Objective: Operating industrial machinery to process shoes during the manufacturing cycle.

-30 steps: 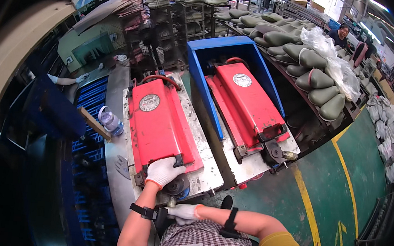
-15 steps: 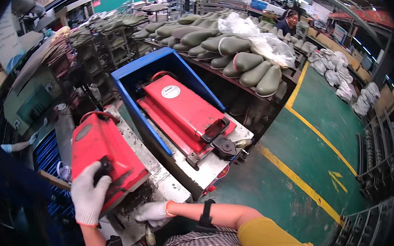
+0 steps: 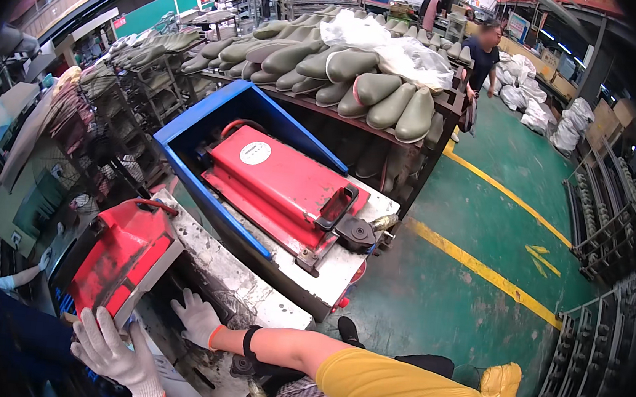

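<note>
The red metal cover point(image 3: 117, 259) of the nearer machine stands tilted up at the left, its underside edge toward me. My left hand point(image 3: 115, 355), in a white knit glove, is at the cover's lower edge with fingers stretched and thumb apart; it seems to touch that edge. My right hand point(image 3: 198, 319), also gloved, reaches into the dark opening beside the machine's worn white bed point(image 3: 248, 287). Its fingers are spread and hold nothing visible. A black knob point(image 3: 242, 366) sits below my right wrist.
A second machine with a lowered red cover point(image 3: 274, 175) and blue guard point(image 3: 211, 112) stands beyond. Behind it, a rack holds several olive boots point(image 3: 378, 89). A person point(image 3: 483, 54) stands in the aisle. Metal racks point(image 3: 585, 370) line the right. Another person's gloved hand point(image 3: 46, 258) shows at left.
The nearer red cover has swung up and leftward. My left hand has let go of its black handle and opened. My right hand has moved left and forward, fingers spreading. The person behind now stands in the aisle.
</note>
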Action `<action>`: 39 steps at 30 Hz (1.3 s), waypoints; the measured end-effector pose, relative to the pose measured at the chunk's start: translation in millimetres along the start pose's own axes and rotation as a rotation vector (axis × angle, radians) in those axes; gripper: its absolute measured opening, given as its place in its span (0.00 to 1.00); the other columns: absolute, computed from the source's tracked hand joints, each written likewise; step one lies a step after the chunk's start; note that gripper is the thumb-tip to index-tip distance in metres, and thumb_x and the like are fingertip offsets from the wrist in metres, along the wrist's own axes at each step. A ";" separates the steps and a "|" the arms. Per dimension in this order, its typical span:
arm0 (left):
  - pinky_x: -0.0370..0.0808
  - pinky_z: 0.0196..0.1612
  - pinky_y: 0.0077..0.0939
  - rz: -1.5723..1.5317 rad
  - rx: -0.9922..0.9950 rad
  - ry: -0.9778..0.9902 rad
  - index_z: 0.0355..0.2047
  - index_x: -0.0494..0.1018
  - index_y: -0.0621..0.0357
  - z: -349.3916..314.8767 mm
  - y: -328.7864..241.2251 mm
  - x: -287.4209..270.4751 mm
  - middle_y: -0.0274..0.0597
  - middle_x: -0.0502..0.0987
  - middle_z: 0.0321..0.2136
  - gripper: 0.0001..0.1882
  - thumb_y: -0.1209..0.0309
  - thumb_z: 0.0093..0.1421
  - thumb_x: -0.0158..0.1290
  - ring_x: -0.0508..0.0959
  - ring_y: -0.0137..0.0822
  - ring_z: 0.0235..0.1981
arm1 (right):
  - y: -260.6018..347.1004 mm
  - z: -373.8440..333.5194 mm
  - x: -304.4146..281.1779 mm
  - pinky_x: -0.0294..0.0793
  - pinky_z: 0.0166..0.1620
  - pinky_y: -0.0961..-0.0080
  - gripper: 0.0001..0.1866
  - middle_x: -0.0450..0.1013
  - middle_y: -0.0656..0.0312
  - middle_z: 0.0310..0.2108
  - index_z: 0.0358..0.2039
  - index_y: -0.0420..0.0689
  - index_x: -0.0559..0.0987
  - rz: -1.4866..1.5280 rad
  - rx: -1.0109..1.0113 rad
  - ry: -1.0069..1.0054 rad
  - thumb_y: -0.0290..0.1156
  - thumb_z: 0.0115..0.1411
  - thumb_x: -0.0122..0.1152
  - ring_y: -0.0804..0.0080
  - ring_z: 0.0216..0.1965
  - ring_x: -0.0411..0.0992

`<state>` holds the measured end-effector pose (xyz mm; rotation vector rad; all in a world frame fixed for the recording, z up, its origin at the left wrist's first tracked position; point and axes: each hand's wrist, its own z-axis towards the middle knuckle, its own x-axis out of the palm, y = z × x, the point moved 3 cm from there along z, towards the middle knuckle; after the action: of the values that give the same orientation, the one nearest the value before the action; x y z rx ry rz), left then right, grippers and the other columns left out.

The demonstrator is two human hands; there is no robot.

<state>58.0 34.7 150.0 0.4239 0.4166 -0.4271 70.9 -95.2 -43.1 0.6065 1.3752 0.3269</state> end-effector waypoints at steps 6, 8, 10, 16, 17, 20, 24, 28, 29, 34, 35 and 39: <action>0.60 0.69 0.54 -0.002 0.027 -0.018 0.67 0.70 0.52 0.3 6.2 4.8 0.42 0.73 0.66 0.37 0.67 0.55 0.66 0.72 0.51 0.66 | -0.4 27.1 3.1 0.78 0.46 0.59 0.37 0.69 0.45 0.54 0.61 0.48 0.75 -0.075 0.036 0.085 0.36 0.49 0.74 0.49 0.51 0.73; 0.61 0.68 0.54 -0.002 0.036 -0.020 0.67 0.70 0.51 2.6 11.9 6.8 0.41 0.73 0.66 0.37 0.67 0.55 0.65 0.72 0.51 0.66 | -6.9 26.2 -3.7 0.80 0.47 0.57 0.36 0.69 0.44 0.52 0.61 0.50 0.75 -0.047 0.019 0.084 0.35 0.48 0.71 0.46 0.49 0.76; 0.62 0.67 0.55 -0.004 0.046 -0.025 0.67 0.70 0.50 9.8 13.6 5.1 0.41 0.73 0.66 0.37 0.67 0.56 0.65 0.73 0.50 0.65 | -18.3 22.5 -15.1 0.80 0.50 0.54 0.36 0.69 0.43 0.52 0.62 0.52 0.75 0.221 0.108 0.101 0.37 0.49 0.71 0.43 0.52 0.75; 0.60 0.67 0.55 0.002 -0.036 0.055 0.65 0.73 0.53 30.6 14.6 0.1 0.46 0.74 0.65 0.32 0.64 0.59 0.61 0.72 0.51 0.65 | -39.8 -5.1 -83.8 0.80 0.51 0.55 0.39 0.69 0.43 0.62 0.68 0.47 0.69 0.648 0.172 0.148 0.48 0.58 0.62 0.46 0.56 0.76; 0.59 0.69 0.53 -0.082 -0.043 0.050 0.65 0.72 0.58 28.5 16.9 -8.0 0.52 0.72 0.66 0.31 0.66 0.62 0.59 0.69 0.52 0.67 | -41.3 -16.5 -84.8 0.81 0.46 0.57 0.39 0.72 0.48 0.60 0.69 0.46 0.67 0.913 0.251 0.206 0.49 0.59 0.61 0.50 0.55 0.76; 0.58 0.72 0.49 -0.495 -0.226 -0.029 0.68 0.66 0.63 -8.3 3.4 -31.5 0.52 0.72 0.65 0.29 0.66 0.69 0.55 0.69 0.49 0.67 | -50.4 -60.2 -85.6 0.81 0.32 0.63 0.36 0.72 0.56 0.54 0.68 0.48 0.66 1.303 0.297 0.307 0.51 0.63 0.56 0.62 0.53 0.72; 0.65 0.70 0.41 -1.008 -0.833 0.121 0.73 0.59 0.61 -113.6 -44.5 -17.7 0.50 0.67 0.69 0.38 0.55 0.70 0.58 0.69 0.47 0.67 | -57.6 -110.3 -95.6 0.81 0.34 0.69 0.31 0.73 0.61 0.49 0.66 0.50 0.67 1.355 0.108 0.350 0.45 0.64 0.55 0.72 0.48 0.74; 0.78 0.50 0.43 -1.398 -1.399 0.097 0.58 0.76 0.56 -95.5 -98.4 -46.6 0.45 0.82 0.48 0.25 0.53 0.69 0.50 0.81 0.45 0.46 | -39.3 -129.2 -86.3 0.81 0.38 0.71 0.31 0.71 0.61 0.52 0.67 0.51 0.67 1.453 -0.019 0.416 0.41 0.63 0.55 0.72 0.52 0.73; 0.77 0.53 0.44 -1.550 -1.436 0.082 0.59 0.75 0.57 -103.5 -94.5 -46.1 0.46 0.81 0.50 0.25 0.54 0.70 0.50 0.79 0.45 0.48 | -29.9 -132.9 -81.8 0.70 0.54 0.70 0.33 0.69 0.59 0.55 0.67 0.45 0.66 1.516 -0.071 0.452 0.41 0.63 0.56 0.70 0.58 0.67; 0.68 0.66 0.45 -2.240 -1.464 0.118 0.66 0.68 0.62 -166.0 -48.6 -56.8 0.50 0.74 0.60 0.29 0.55 0.72 0.46 0.73 0.47 0.61 | 21.9 -155.1 -63.8 0.52 0.74 0.62 0.41 0.60 0.54 0.67 0.71 0.38 0.59 1.589 -0.039 0.676 0.45 0.63 0.60 0.61 0.71 0.56; 0.66 0.68 0.45 -2.317 -1.448 0.156 0.67 0.67 0.63 -180.9 -43.7 -60.1 0.51 0.73 0.62 0.30 0.56 0.73 0.45 0.72 0.47 0.63 | 22.1 -161.6 -77.8 0.49 0.76 0.60 0.44 0.55 0.50 0.73 0.74 0.36 0.56 1.486 -0.035 0.767 0.45 0.65 0.60 0.57 0.76 0.50; 0.69 0.69 0.46 -2.077 -1.906 0.101 0.68 0.67 0.61 -189.4 -57.7 -69.5 0.51 0.74 0.63 0.36 0.50 0.67 0.47 0.75 0.49 0.62 | 19.3 -155.2 -92.6 0.69 0.66 0.62 0.43 0.57 0.51 0.72 0.76 0.38 0.54 1.202 -0.039 0.884 0.48 0.70 0.58 0.59 0.71 0.60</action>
<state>-82.8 97.6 7.6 -2.1244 1.0339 -1.6540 -94.9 -98.3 31.5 1.3106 1.6558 1.7385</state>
